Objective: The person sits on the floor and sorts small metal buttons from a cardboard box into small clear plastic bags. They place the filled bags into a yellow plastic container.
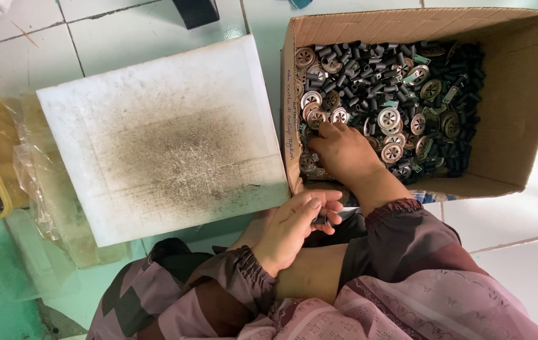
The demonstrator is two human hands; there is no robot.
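Head view: right hand (344, 154) fingers clenched among metal discs (388, 118) in cardboard box (521, 94), left hand (294, 226) pinching small black tube (320, 220).

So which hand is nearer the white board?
Left. The left hand sits just below the white board's lower right corner, pinching a small dark piece. The right hand is further off, inside the cardboard box, fingers in the metal parts.

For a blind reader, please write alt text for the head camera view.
A seated person's right hand reaches into a cardboard box of small black tubes and round metal discs. The left hand holds small dark pieces over the lap, beside a stained white board on the tiled floor.
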